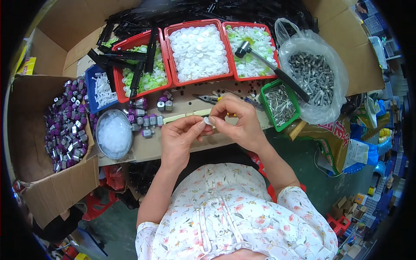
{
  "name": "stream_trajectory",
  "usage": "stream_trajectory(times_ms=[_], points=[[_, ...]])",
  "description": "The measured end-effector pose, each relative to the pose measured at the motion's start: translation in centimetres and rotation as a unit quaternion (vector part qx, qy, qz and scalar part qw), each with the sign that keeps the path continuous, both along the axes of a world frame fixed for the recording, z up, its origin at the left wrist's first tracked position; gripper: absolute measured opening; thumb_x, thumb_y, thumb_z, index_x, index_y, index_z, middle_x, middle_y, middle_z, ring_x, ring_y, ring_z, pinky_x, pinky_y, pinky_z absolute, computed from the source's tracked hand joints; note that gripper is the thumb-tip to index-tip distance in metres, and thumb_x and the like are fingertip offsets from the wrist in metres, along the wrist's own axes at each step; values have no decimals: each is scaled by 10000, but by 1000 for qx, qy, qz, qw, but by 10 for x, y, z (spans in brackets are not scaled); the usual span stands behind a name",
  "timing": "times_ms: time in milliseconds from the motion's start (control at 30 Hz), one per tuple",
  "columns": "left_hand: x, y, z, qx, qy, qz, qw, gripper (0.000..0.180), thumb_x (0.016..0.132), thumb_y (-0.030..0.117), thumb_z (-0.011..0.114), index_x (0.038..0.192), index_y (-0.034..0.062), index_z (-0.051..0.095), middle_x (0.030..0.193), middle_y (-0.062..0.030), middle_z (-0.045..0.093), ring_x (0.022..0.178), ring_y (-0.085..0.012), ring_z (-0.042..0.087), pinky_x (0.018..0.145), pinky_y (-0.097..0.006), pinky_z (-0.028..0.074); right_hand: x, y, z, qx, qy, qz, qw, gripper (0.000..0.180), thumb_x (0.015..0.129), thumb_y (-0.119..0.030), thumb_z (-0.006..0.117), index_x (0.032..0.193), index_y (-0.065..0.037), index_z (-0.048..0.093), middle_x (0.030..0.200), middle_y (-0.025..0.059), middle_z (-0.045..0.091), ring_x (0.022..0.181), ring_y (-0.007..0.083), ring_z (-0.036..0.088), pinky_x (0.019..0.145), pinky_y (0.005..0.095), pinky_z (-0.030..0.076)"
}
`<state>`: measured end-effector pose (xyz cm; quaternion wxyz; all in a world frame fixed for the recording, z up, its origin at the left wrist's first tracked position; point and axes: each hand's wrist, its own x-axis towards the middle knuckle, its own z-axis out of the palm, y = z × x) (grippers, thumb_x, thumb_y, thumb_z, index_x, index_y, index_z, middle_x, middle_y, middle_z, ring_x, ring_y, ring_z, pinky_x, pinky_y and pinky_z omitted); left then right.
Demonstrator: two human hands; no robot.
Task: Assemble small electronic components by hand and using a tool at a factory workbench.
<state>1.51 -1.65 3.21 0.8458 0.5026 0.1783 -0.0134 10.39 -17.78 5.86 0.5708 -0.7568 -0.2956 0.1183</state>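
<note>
Worktable (151, 149) before you, crowded; the middle red tray (203, 79), heaped with pale rounds (199, 54), serves as landmark. Metal bowl (114, 134) left and nearer than that tray; green basket (281, 123) right and nearer. Hammer (273, 69) right of it, head pointing away from you. Pliers (205, 98) just on its near side.

Your hands meet further to its near side. Your left hand (178, 138) and right hand (237, 119) both pinch narrowly at one white disc (207, 120). Disc lies right of your left palm, left of your right; neither hand clearly nearer. Its tilt: cannot tell. Pale strip (184, 116) just beyond the fingers, long axis left to right, partly hidden.
</note>
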Motion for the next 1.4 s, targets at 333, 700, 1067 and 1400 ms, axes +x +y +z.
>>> stream_trajectory(times_ms=[333, 700, 1067, 1400], points=[[-3, -5, -3, -95, 30, 53, 994, 160, 960, 103, 639, 1059, -20, 664, 878, -96, 717, 699, -121, 679, 542, -178, 447, -12, 3, -16, 39, -218, -38, 974, 179, 731, 3, 765, 883, -19, 673, 872, 101, 663, 772, 240, 648, 695, 323, 488], [-21, -4, -5, -49, 26, 85, 995, 152, 937, 76, 666, 1062, -9, 656, 871, -69, 693, 696, -101, 654, 569, -178, 454, -17, 17, -24, -4, -350, -25, 936, 256, 711, 33, 756, 946, -24, 669, 888, 77, 670, 784, 233, 656, 697, 343, 461], [-30, 12, -11, 303, -122, 61, 943, 331, 821, -25, 741, 1147, 24, 704, 1000, -49, 621, 778, -88, 585, 666, -211, 484, -24, 24, -32, 27, -263, 7, 964, 208, 735, 45, 743, 919, -21, 672, 889, 92, 676, 770, 248, 653, 669, 330, 464], [-33, 19, -16, 551, -126, 95, 820, 351, 768, 9, 789, 1110, 28, 716, 983, -93, 627, 846, -184, 602, 686, -285, 488, -15, 26, -44, -47, -258, 13, 965, 188, 751, -11, 730, 927, -47, 674, 924, 80, 608, 774, 243, 607, 689, 353, 438]])
